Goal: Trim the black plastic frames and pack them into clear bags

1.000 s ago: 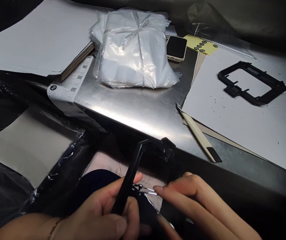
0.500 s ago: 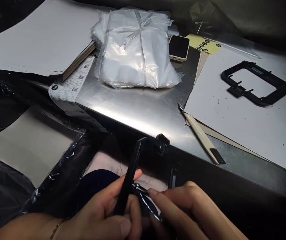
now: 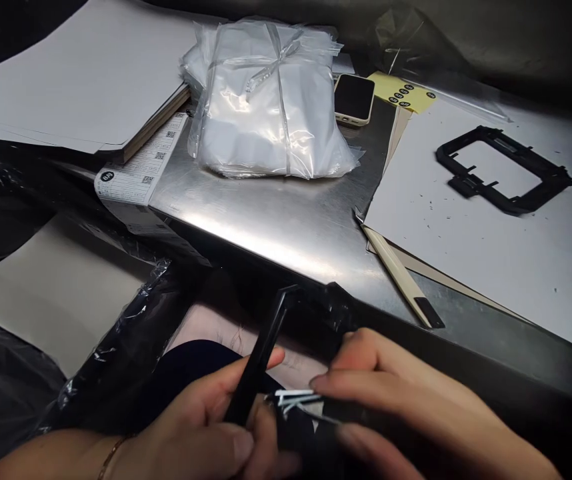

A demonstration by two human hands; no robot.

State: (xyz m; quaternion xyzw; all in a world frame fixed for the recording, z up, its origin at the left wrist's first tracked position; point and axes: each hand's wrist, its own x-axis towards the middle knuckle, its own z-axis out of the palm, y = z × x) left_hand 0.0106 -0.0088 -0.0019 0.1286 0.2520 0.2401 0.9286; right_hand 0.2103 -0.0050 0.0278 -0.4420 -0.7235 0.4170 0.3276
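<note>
My left hand (image 3: 216, 427), low in the middle, is closed around one bar of a black plastic frame (image 3: 261, 353). The frame's far side reaches up against the dark table edge, and much of it is lost in shadow. My right hand (image 3: 391, 393) pinches small shiny metal nail clippers (image 3: 299, 398) between thumb and fingers. They are smeared by motion, with their tip close beside the bar at my left fingers. Whether the clippers touch the frame I cannot tell.
A similar black frame (image 3: 506, 170) lies on white paper (image 3: 491, 267) among dark crumbs. A cream-handled cutter (image 3: 399, 273) rests at the paper's edge. Behind are tied plastic bags (image 3: 266, 100), a phone (image 3: 355, 100) and yellow stickers (image 3: 416, 93). A paper stack (image 3: 76, 80) stands left.
My right hand has shifted up and right, and the clippers have turned nearer level. The held frame has tipped slightly; my left hand keeps its hold.
</note>
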